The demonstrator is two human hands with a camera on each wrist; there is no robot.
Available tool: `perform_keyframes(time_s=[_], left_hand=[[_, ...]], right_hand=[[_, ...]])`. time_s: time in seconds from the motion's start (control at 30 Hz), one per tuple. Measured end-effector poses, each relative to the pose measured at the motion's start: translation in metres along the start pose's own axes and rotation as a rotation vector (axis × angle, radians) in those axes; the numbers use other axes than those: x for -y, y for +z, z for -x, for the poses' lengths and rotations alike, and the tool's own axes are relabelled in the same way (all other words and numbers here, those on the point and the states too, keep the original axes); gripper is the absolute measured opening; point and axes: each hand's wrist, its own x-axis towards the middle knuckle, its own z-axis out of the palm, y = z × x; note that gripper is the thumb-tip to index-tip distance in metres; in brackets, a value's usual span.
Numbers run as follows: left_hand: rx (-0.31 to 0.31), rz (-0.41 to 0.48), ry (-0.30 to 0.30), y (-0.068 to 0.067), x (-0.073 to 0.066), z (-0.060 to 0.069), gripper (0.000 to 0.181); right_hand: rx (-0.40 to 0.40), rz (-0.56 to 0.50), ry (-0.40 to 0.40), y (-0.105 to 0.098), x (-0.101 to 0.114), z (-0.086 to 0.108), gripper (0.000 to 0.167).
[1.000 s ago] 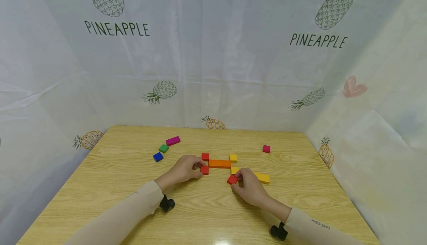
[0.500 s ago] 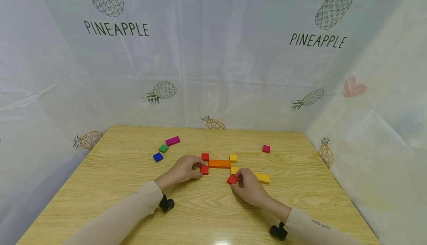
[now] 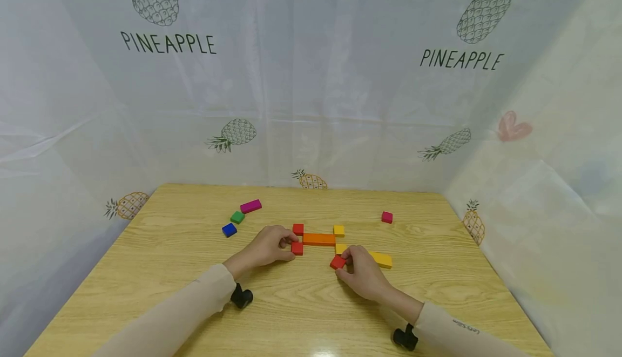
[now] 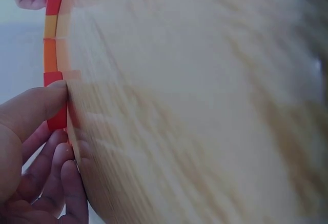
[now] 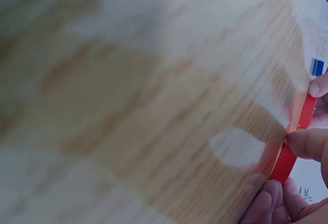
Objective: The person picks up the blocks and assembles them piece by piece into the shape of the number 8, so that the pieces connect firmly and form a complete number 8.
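My left hand pinches a red block between thumb and fingers, at the near left corner of an orange bar. In the left wrist view the thumb presses this red block from the side. My right hand pinches another red block, turned at an angle, just in front of a yellow block. The right wrist view has this red block between thumb and fingertips. At the bar's far corners lie a third red block and a yellow block.
A yellow bar lies partly behind the right hand. On the left of the wooden table lie a blue block, a green block and a magenta bar. A pinkish-red block sits at the back right. Printed cloth surrounds the table's back and sides.
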Motion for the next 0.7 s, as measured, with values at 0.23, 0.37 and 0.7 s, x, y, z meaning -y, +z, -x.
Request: perform_keyframes(time_s=[0.23,0.37,0.7], left_hand=[[0.026,0.018,0.016,-0.006,0.007,0.002,0.041],[-0.008,0.000,-0.015,-0.013,0.009,0.005,0.042],[-0.150,-0.059,-0.096,-0.054,0.022,0.028,0.047]], right_hand=[[0.002,-0.004,0.008,0.001,0.000,0.000,0.026],[0.004,-0.012,0.010,0.000,0.001,0.001,0.025],[0.007,0.002,0.016,0.001,0.001,0.000,0.026]])
